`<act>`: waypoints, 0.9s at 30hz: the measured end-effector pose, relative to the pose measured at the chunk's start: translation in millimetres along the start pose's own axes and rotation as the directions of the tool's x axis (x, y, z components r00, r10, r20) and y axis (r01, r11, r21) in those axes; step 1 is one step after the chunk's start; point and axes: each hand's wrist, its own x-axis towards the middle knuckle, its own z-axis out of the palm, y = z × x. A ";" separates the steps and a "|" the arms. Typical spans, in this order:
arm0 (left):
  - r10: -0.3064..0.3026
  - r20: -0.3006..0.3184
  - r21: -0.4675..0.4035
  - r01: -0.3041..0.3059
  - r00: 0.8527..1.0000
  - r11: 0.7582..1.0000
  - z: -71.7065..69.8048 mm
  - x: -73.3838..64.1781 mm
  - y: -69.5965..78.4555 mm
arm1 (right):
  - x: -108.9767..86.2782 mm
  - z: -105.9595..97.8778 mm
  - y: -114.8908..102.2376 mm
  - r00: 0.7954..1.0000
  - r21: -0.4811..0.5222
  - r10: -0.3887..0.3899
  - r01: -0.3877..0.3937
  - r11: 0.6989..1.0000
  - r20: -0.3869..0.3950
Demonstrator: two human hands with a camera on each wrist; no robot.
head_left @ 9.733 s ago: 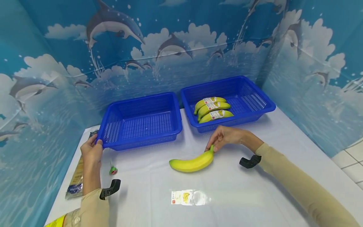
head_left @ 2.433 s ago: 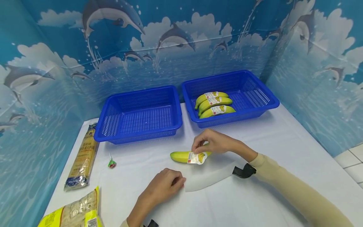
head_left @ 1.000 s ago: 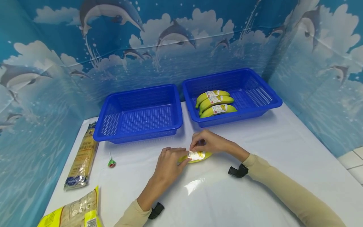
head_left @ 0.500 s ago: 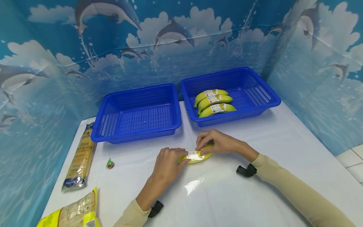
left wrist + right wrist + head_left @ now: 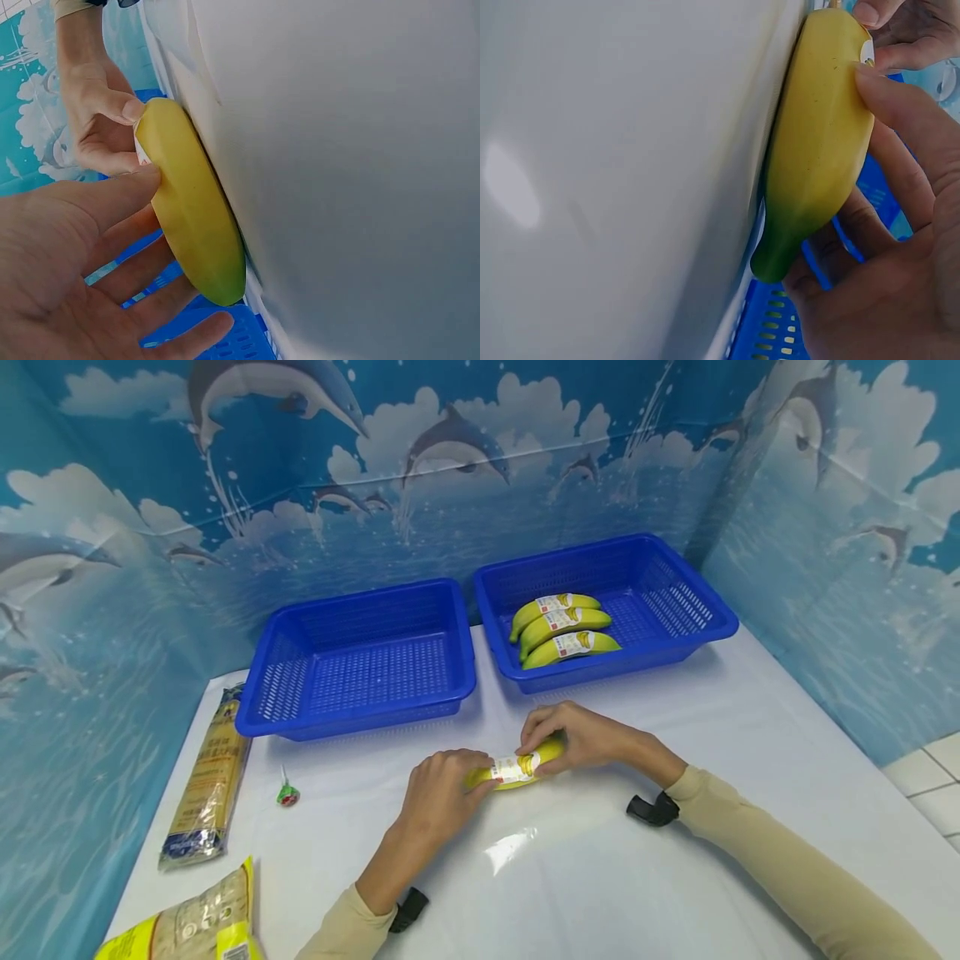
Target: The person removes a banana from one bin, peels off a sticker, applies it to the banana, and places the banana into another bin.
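Note:
On the white table in front of me lies a banana [image 5: 551, 750] with a printed white label [image 5: 510, 769] across its middle. My left hand [image 5: 441, 789] holds its left end, thumb on the near side and fingers on the far side. At the other end my right hand [image 5: 581, 737] grips the banana, thumb and fingers at the label's right edge. In the left wrist view the yellow banana [image 5: 196, 202] shows its green tip, and the label is mostly hidden by the thumb. The right wrist view shows the banana's green stem end [image 5: 776, 251] near the right hand's fingers.
Behind the hands, a blue basket [image 5: 352, 724] stands left. Another blue basket [image 5: 630, 662] at right holds several labelled bananas [image 5: 566, 620]. To the left lie a lollipop [image 5: 287, 794], a long noodle packet [image 5: 210, 777] and a yellow bag [image 5: 198, 918]. A bright glare [image 5: 510, 850] marks the tabletop.
Earlier the label lay on the table and my left hand held the left basket. The label is now on the banana, both hands on it; my right fingers have slid right along the label.

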 end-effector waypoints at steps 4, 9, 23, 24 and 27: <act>0.004 0.013 -0.001 -0.004 1.000 1.000 -0.4 0.1 1.7 | -1.4 1.0 -2.3 1.000 -0.035 -0.021 0.021 0.999 -0.015; 0.022 0.051 -0.029 -0.021 0.998 0.999 -2.3 0.8 1.3 | -0.8 1.3 -3.3 1.000 -0.047 -0.030 0.030 0.998 0.005; 0.125 0.156 -0.030 -0.122 0.980 0.992 -7.8 0.9 -7.2 | 7.3 -6.9 -4.1 0.982 0.106 0.066 -0.086 0.991 0.176; 0.140 0.154 -0.035 -0.136 0.978 0.990 -8.0 0.9 -7.0 | 7.9 -7.6 -4.3 0.980 0.123 0.063 -0.087 0.989 0.188; 0.201 0.136 -0.044 -0.196 0.970 0.980 -9.2 1.5 -5.9 | 9.6 -10.4 -6.7 0.973 0.179 0.058 -0.100 0.979 0.224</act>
